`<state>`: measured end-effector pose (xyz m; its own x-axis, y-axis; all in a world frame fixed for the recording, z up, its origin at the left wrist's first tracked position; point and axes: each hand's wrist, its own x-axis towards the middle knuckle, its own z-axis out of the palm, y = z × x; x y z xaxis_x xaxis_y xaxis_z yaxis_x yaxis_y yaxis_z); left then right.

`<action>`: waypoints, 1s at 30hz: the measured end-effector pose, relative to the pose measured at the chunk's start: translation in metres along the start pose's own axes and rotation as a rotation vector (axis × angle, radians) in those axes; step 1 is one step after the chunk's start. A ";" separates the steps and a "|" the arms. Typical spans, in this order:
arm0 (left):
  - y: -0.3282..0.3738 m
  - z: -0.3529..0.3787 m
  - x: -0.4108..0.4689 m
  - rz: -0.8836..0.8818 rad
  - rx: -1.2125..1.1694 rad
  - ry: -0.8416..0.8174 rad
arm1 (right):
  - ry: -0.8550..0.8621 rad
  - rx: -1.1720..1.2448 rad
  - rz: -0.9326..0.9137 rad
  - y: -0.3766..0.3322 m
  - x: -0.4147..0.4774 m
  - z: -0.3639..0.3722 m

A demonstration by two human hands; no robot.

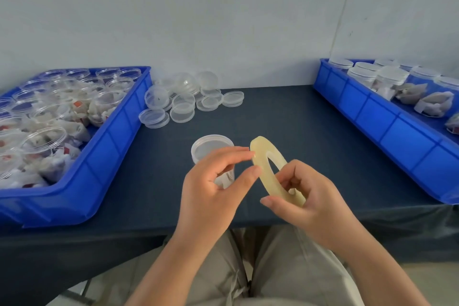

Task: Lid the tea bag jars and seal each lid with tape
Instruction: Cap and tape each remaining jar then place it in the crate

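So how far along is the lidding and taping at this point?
Done: several lidded jars stand in the right bin; whether they are taped is too small to tell. In hand: one lidded jar stands on the table, the right hand holds the tape roll and the left hand pinches its edge. Left: many open jars in the left bin, with loose lids piled beside it.

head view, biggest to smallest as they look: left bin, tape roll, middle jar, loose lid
1. left bin
2. tape roll and middle jar: look alike; roll is nearer, jar partly hidden
3. loose lid
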<state>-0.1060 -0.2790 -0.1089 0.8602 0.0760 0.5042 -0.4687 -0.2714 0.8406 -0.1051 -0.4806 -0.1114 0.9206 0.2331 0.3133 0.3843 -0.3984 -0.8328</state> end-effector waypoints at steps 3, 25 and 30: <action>0.001 -0.002 0.002 -0.054 -0.006 0.025 | -0.005 -0.036 -0.005 -0.002 -0.001 0.002; 0.008 0.004 -0.015 0.006 0.156 0.079 | -0.181 -0.014 -0.028 0.006 -0.003 0.018; 0.007 -0.007 -0.004 -0.079 0.056 0.122 | -0.097 -0.219 0.087 0.016 -0.001 0.019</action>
<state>-0.1136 -0.2739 -0.1037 0.8618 0.2140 0.4599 -0.3854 -0.3132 0.8680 -0.1013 -0.4701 -0.1340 0.9440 0.2691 0.1908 0.3195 -0.6010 -0.7326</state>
